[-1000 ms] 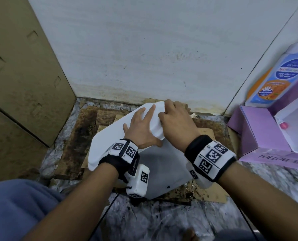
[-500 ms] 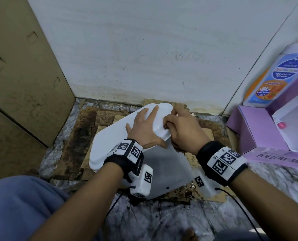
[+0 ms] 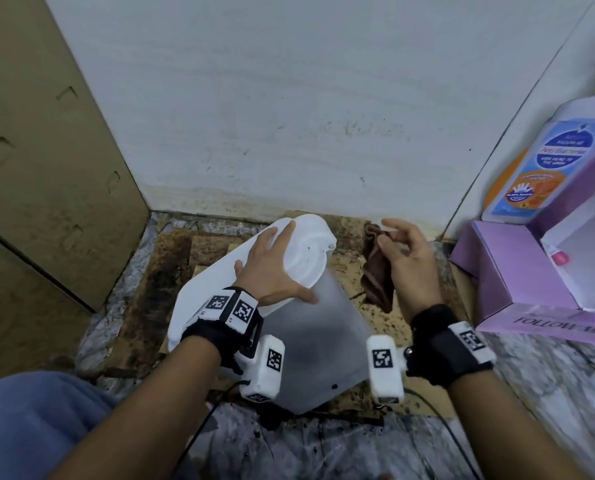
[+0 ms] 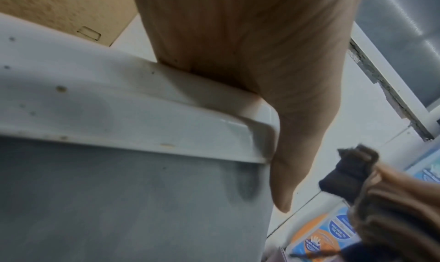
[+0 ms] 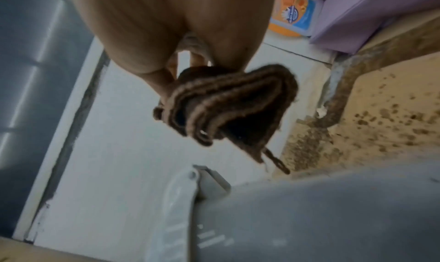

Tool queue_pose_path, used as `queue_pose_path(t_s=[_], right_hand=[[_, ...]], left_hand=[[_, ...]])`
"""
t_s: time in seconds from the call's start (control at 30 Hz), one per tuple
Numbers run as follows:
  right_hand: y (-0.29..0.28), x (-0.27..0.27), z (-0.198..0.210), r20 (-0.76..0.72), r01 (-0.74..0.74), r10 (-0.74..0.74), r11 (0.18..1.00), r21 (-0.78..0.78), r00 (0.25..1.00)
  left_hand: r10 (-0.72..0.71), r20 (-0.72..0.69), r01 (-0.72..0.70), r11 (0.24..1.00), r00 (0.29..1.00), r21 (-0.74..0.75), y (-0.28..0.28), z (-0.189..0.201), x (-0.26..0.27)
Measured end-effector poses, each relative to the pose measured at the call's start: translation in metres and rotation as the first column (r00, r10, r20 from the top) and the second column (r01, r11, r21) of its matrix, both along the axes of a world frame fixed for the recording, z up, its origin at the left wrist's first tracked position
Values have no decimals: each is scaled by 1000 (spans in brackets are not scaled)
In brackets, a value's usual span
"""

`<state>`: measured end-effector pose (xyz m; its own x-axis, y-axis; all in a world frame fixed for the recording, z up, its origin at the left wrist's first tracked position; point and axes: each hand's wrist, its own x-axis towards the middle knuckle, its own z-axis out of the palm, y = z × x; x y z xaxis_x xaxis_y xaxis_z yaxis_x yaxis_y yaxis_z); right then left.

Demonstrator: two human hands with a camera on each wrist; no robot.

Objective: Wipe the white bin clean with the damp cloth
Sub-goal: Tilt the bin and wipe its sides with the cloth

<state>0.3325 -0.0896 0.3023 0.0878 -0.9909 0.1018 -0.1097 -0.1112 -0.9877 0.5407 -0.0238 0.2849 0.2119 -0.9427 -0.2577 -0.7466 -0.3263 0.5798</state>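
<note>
The white bin (image 3: 310, 337) lies on its side on stained cardboard, its lid end toward the wall. My left hand (image 3: 272, 268) rests flat on the lid (image 3: 306, 251), fingers spread and thumb on the bin's side. In the left wrist view the thumb (image 4: 292, 164) runs down past the lid's rim (image 4: 142, 119). My right hand (image 3: 407, 258) is lifted off to the right of the bin and pinches a brown cloth (image 3: 375, 275), which hangs folded from the fingers. The right wrist view shows the cloth (image 5: 228, 106) dangling above the bin's lid hinge (image 5: 204, 183).
Wet, stained cardboard (image 3: 171, 271) covers the marble floor (image 3: 549, 382) under the bin. A white wall (image 3: 289, 116) stands just behind. A brown cardboard box (image 3: 39, 168) is on the left. A purple box (image 3: 518, 282) and a blue-and-orange bottle (image 3: 531, 168) are on the right.
My right hand has come off the lid and swung to the right, lifting the brown cloth clear of the bin. The left hand stays pressed on the lid.
</note>
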Motion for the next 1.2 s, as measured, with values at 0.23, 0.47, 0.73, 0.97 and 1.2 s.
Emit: queue_pose_path(t_s=[0.23, 0.47, 0.73, 0.97, 1.2], right_hand=[[34, 67, -55, -45, 41, -39, 998, 43, 998], [60, 101, -66, -245, -211, 193, 976, -48, 950], [52, 89, -106, -502, -253, 196, 966, -46, 842], [43, 75, -101, -305, -102, 108, 994, 36, 946], [43, 109, -54, -118, -34, 20, 992, -118, 993]], left_hand=[[41, -175, -51, 997, 984, -53, 8, 0, 24], [260, -354, -330, 931, 899, -154, 10, 3, 37], [323, -137, -348, 906, 936, -241, 16, -1, 50], [310, -82, -317, 867, 947, -385, 12, 1, 41], [362, -138, -385, 815, 922, -434, 7, 6, 40]])
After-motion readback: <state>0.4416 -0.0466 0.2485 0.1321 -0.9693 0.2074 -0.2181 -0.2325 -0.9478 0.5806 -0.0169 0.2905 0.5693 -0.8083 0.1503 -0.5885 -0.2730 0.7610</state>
